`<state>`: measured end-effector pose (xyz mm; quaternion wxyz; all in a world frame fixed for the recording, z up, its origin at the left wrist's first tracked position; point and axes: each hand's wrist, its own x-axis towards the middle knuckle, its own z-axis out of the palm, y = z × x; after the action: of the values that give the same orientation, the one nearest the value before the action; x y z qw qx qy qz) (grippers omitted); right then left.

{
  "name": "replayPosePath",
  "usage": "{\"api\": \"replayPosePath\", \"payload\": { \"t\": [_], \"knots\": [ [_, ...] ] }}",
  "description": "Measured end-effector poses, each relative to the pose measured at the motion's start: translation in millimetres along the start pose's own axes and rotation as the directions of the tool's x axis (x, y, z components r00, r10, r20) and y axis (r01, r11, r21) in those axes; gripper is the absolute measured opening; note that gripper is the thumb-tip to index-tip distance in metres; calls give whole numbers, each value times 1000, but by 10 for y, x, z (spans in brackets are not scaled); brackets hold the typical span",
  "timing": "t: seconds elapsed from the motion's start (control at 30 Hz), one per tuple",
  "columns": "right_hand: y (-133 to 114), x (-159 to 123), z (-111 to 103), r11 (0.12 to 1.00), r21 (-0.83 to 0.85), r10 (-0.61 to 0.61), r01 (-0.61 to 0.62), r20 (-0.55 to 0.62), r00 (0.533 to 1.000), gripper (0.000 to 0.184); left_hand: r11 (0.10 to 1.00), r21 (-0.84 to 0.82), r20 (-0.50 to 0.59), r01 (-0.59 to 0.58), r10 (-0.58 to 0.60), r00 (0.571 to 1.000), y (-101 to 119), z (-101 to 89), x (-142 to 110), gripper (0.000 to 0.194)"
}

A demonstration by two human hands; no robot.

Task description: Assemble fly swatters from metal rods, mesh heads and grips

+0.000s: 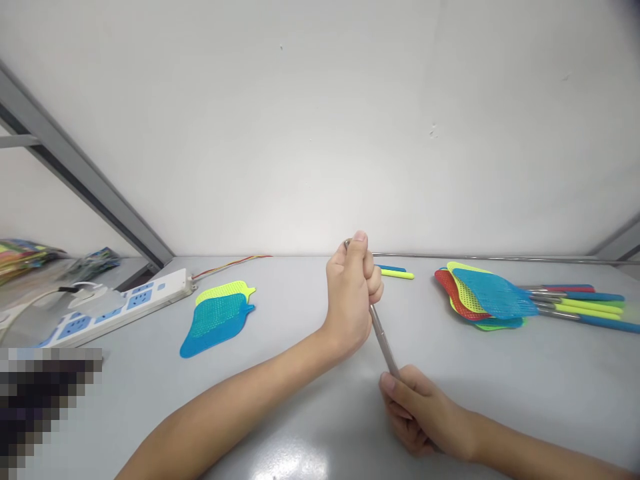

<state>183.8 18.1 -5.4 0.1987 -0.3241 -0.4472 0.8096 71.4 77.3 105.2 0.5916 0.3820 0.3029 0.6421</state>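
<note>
My left hand (353, 293) is a fist wrapped around the upper end of a thin metal rod (383, 337), thumb pressed on its tip. My right hand (425, 413) grips the rod's lower end near the grey table (300, 413). The rod slants between the two hands, above the table's middle. Behind the left hand lie two short handle grips, one blue and one yellow (397, 273).
Two loose swatter heads, yellow under blue (217, 317), lie to the left. A pile of assembled fly swatters (493, 297) with coloured handles lies on the right. A white and blue power strip (115, 307) sits at the left. A white wall stands behind.
</note>
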Motion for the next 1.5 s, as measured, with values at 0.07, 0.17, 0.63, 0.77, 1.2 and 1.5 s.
{"api": "replayPosePath", "payload": {
  "t": [0.07, 0.17, 0.63, 0.77, 1.2, 1.5],
  "knots": [
    [-3, 2, 2, 1000, 1, 6, -6, 1, 1000, 53, 1000, -1, 2, 4, -4, 1000, -5, -1, -3, 35],
    [-17, -9, 8, 1000, -6, 18, -18, 0, 1000, 53, 1000, -1, -2, 7, -7, 1000, -13, 2, -7, 36],
    [10, -28, 23, 999, 21, 41, -41, -22, 999, 53, 998, -56, -10, 33, -34, 999, -56, 6, -27, 36],
    [33, -39, 23, 997, 38, 74, -72, -46, 996, 53, 996, -75, -1, 43, -43, 999, -67, 15, -30, 36],
    [111, -57, -22, 992, 9, 124, -124, -75, 989, 52, 994, -99, 2, 36, -36, 999, -106, 18, -71, 38],
    [45, -47, 2, 992, 14, 128, -128, -50, 991, 53, 996, -78, -11, 35, -36, 999, -131, -11, -113, 38]
  ]
}}
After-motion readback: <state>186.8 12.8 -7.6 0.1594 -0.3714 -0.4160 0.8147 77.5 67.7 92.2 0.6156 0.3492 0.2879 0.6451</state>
